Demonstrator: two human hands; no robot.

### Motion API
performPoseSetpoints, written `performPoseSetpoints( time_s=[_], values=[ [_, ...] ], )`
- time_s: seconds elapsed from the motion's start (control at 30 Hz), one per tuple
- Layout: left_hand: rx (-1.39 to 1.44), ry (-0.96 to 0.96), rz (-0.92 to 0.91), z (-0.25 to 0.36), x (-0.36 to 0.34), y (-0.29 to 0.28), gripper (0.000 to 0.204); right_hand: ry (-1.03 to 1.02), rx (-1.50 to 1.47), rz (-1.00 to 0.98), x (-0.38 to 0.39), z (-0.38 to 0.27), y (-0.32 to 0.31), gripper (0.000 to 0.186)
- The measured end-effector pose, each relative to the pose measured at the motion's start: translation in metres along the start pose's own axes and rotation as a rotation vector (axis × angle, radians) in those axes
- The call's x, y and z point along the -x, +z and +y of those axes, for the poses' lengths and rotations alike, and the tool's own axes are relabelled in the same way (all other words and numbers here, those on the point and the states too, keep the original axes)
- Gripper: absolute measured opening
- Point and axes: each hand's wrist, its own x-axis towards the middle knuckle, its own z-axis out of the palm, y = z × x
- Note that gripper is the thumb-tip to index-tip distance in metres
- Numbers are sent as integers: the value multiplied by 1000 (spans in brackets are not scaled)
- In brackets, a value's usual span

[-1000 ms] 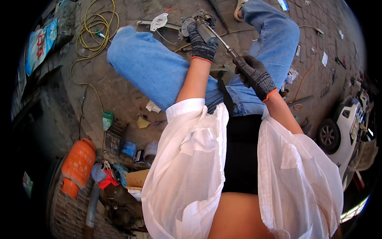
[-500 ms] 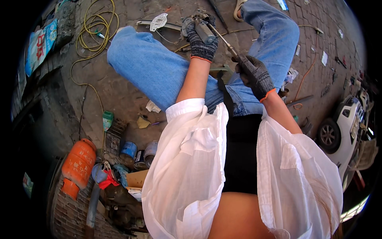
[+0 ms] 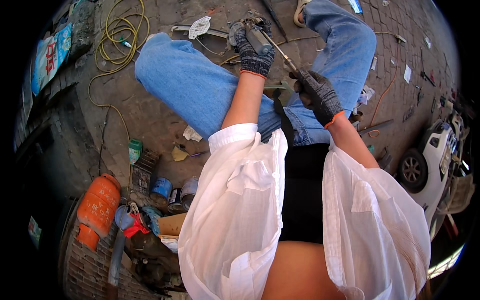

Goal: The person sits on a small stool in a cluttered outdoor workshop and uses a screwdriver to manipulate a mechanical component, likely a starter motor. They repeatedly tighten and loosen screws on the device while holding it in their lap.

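Note:
My left hand [image 3: 255, 56], in a dark knit glove with an orange cuff, is closed around a grey metal motor [image 3: 257, 42] with a cylindrical body. In my right hand [image 3: 319, 94], gloved the same way, is a screwdriver [image 3: 286, 59] with a long shaft. Its shaft slants up and left, and the tip meets the motor's upper part; the exact contact spot is too small to make out. Both hands are held out above the ground between my jeans-clad knees. Behind the left hand lies a metal rail [image 3: 215, 32] with a white perforated piece [image 3: 199, 27] near it.
A coiled yellow hose [image 3: 117, 50] lies on the brick ground at far left. Lower left are an orange gas cylinder [image 3: 100, 205], a blue can [image 3: 161, 187] and a black crate [image 3: 145, 172]. A white car [image 3: 432, 160] stands at right. A dark bar [image 3: 274, 19] lies ahead.
My right hand has shifted very slightly to the left with the screwdriver. The left hand and the motor stay almost where they were.

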Motion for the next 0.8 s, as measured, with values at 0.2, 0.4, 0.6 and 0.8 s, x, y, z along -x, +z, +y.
performPoseSetpoints(
  time_s=[0.2,0.4,0.6,0.8],
  values=[
    [-6,-14,-30,-2,8,8,28,-10,-22,-16,2,0,1,32],
    [-16,-11,-36,-1,4,5,28,7,-80,-20,1,1,2,30],
    [-8,-30,-57,0,1,1,27,37,-185,-78,3,-1,0,32],
    [-13,-15,-37,-1,1,1,33,358,-848,-508,-6,-2,-12,30]
  ],
)
